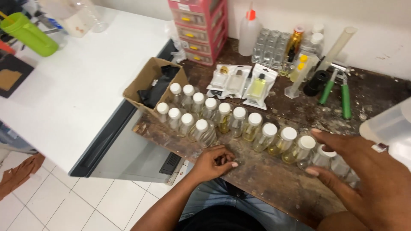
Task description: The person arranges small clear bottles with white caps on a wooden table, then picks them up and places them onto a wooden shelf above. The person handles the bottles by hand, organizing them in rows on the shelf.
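Bottles (pixel 239 122) stand in rows between left hand (pixel 214 161) and right hand (pixel 364 171).

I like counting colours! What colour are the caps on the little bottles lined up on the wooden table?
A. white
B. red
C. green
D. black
A. The small bottles in the rows by the right hand all have white caps, with clear or yellowish liquid below.

Left hand (pixel 216 161) curled on workbench (pixel 265 179) — right hand (pixel 364 171) cupping white-capped bottles (pixel 325 156)
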